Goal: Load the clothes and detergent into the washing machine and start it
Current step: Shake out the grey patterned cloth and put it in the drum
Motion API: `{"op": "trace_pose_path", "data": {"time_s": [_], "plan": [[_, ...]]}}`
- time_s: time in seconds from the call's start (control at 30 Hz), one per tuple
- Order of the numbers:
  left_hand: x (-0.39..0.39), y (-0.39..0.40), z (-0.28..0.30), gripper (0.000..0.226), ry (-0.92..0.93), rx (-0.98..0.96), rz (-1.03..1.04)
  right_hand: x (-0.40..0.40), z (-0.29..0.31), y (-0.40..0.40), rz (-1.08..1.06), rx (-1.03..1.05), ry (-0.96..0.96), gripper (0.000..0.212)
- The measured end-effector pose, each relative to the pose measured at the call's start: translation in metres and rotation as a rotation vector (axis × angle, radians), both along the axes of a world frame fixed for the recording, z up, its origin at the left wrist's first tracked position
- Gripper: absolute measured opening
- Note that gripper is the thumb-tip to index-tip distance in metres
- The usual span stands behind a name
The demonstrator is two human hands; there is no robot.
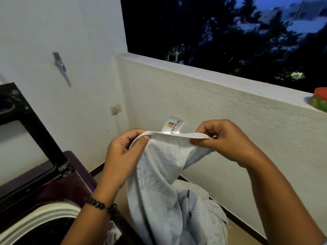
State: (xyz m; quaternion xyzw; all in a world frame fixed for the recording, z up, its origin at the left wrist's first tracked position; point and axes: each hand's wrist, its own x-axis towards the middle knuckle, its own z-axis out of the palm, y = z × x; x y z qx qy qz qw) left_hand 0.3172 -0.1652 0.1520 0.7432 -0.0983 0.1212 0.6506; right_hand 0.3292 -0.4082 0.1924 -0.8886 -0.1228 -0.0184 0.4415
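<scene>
The white shirt (164, 183) hangs in the air just right of the washing machine (58, 197); my left hand (122, 156) and right hand (224, 140) each pinch its collar band and pull it flat, with the label (174, 127) sticking up between them; I think I am at the loading step, and next I must swing the shirt left and drop it in the open tub (40, 225); the lid (24, 138) stands up; I see no detergent; more pale clothes (203, 206) lie below; a white wall (70, 68), a socket (115, 109) and a low balcony wall (212, 103) stand around, with dark trees outside.
</scene>
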Motion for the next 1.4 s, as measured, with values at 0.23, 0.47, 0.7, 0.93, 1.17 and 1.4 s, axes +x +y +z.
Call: {"op": "trace_pose_path", "data": {"time_s": [0.23,0.47,0.7,0.93,1.17,1.4], "plan": [[0.005,0.023,0.001,0.016,-0.021,0.026,-0.032,0.01,-0.006,-0.024,0.022,0.451,-0.123,0.014],[0.004,0.0,-0.012,0.028,0.036,0.168,-0.219,0.011,-0.01,0.001,-0.151,0.966,0.037,0.034],[0.008,-0.028,0.006,0.025,-0.091,0.138,-0.319,-0.013,-0.047,0.056,0.357,0.464,0.18,0.06],[0.007,-0.033,-0.011,0.026,0.028,-0.153,-0.344,-0.008,-0.044,0.045,0.16,0.283,-0.021,0.029],[0.005,-0.041,-0.021,0.044,0.079,-0.304,-0.389,-0.006,-0.038,0.046,0.127,0.248,-0.12,0.014],[0.003,-0.037,-0.038,0.039,0.132,-0.111,-0.369,-0.009,-0.021,0.044,0.078,0.342,-0.238,0.014]]}}
